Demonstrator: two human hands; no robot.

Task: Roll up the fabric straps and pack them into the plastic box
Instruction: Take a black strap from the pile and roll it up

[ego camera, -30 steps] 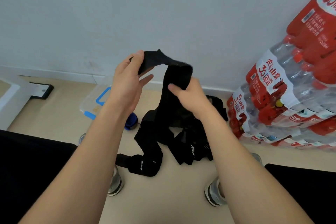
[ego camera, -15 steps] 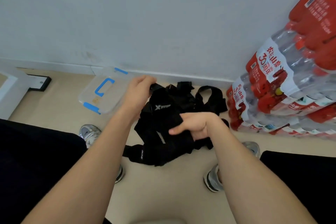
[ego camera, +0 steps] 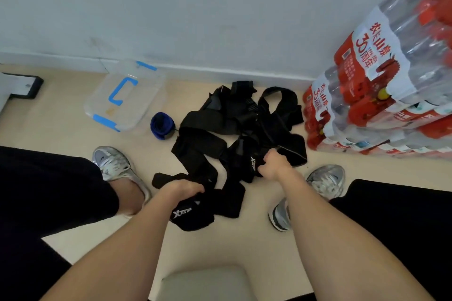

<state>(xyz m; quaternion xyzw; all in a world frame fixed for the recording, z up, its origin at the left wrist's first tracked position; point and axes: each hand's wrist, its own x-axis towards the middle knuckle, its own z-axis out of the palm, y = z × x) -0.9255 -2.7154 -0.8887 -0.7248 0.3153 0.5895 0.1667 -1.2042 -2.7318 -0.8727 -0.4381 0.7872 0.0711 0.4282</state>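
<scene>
Through the head camera we judge the step as sorting: getting one strap out of the tangle before any rolling starts. Our left grip point(ego camera: 182, 188) is curled round a black strap point(ego camera: 208, 173) on the floor point(ego camera: 220, 247), whose XTEP-marked end point(ego camera: 190, 217) lies just nearer us than the knuckles. Our right grip point(ego camera: 272, 165) pinches a logo-marked fold point(ego camera: 252, 164) at the near edge of the pile of black fabric straps point(ego camera: 234, 124), which spreads beyond both grips. We cannot tell whether both hold one strap. A rolled blue strap point(ego camera: 161, 126) sits beyond the left grip, just beside the clear plastic box point(ego camera: 122, 105), whose lid seems on. Next we would need to pull one strap free, find its end and roll it tightly.
</scene>
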